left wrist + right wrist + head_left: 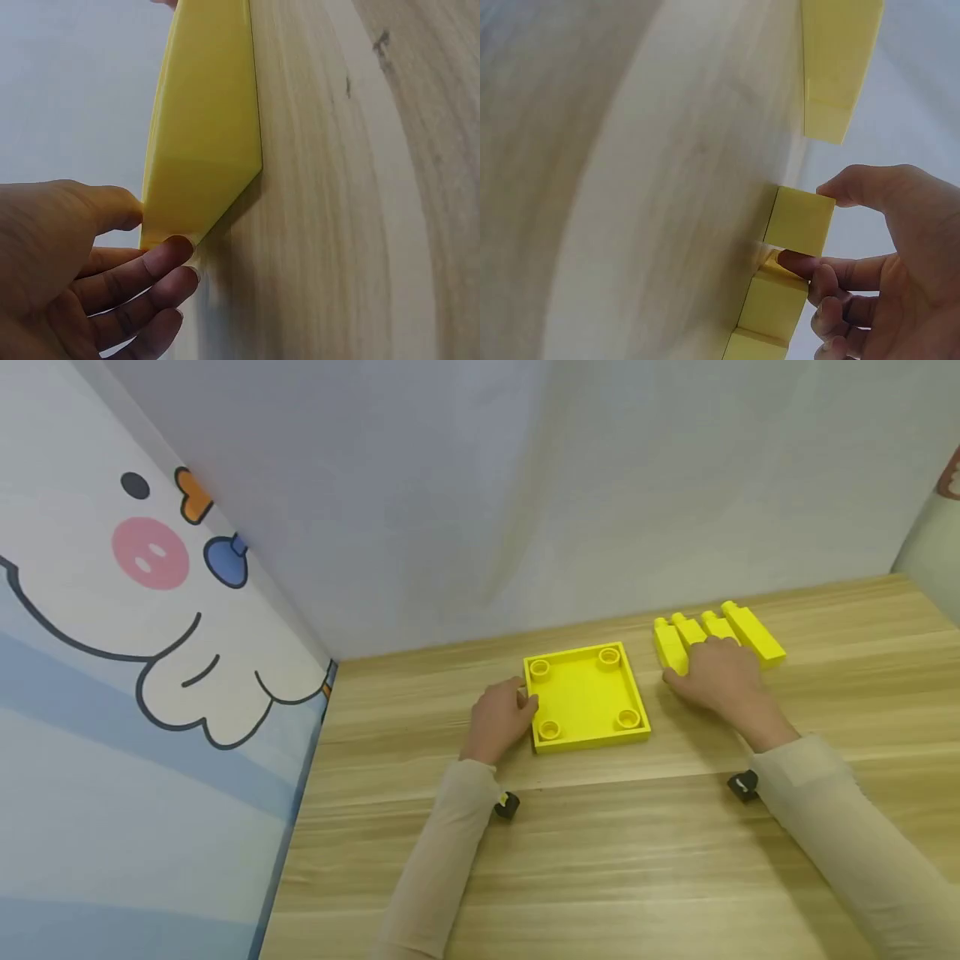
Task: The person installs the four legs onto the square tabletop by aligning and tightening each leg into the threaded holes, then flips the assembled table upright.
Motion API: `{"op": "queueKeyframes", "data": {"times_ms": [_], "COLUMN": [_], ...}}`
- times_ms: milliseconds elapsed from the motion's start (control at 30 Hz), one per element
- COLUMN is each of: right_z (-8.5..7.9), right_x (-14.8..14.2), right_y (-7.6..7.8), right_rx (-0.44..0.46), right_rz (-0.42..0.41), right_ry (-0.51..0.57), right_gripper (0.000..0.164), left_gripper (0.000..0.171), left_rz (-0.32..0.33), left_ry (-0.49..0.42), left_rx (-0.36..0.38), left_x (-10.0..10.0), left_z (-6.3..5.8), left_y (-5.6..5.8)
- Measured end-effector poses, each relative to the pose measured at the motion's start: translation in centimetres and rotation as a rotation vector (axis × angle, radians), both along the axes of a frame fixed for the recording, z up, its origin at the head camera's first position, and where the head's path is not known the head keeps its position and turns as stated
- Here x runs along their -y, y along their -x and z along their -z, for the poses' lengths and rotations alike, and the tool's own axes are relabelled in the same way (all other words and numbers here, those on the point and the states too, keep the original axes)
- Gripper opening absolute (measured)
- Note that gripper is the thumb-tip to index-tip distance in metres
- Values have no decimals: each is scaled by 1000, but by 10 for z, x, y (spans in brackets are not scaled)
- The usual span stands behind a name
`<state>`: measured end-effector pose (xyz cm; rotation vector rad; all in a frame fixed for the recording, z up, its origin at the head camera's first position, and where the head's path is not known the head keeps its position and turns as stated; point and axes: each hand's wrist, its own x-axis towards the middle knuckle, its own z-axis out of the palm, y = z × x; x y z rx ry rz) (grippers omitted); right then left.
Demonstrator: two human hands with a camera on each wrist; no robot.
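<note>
A yellow square panel (582, 700) with a raised rim and a round socket in each corner lies on the wooden table. At its left edge, my left hand (498, 718) pinches the rim; in the left wrist view the thumb is on top and fingertips are at the lower corner (196, 187). Several yellow rectangular legs with round pegs lie side by side to the right. My right hand (722, 681) pinches the leftmost leg (670, 645), with the thumb on its near top edge and a finger in the gap beside it. The rightmost leg (754, 633) lies apart from the fingers.
A pale curtain-like backdrop (480, 510) rises behind the table (420, 827). On the left stands a panel (82, 693) with cartoon figures. Small black devices (742, 786) sit at both wrists.
</note>
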<state>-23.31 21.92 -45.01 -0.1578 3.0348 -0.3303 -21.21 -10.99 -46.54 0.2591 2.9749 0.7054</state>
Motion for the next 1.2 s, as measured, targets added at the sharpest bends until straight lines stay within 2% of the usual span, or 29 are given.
{"op": "queueKeyframes", "data": {"times_ms": [233, 467, 600, 900, 1067, 1200], "right_z": [-3, -11, -20, -42, -54, -65], "right_x": [3, 0, 2, 7, 9, 16], "right_y": [-3, -5, -4, 12, 19, 27], "right_rx": [-8, -80, -124, -205, -188, -212], "right_rz": [21, 43, 54, 41, 10, -33], "right_ry": [21, 31, 65, 80, 112, 108], "right_gripper": [47, 63, 64, 66, 69, 67], "left_gripper": [30, 29, 30, 26, 20, 20], "left_rz": [-21, -4, -6, -15, -26, -38], "left_ry": [-13, -10, -20, -32, -34, -40], "left_rx": [10, -7, -6, -1, 15, 11], "left_x": [0, -1, 1, 1, -1, -2], "left_z": [3, 8, 7, 1, 0, 0], "left_y": [-3, -3, -4, -3, -3, -2]}}
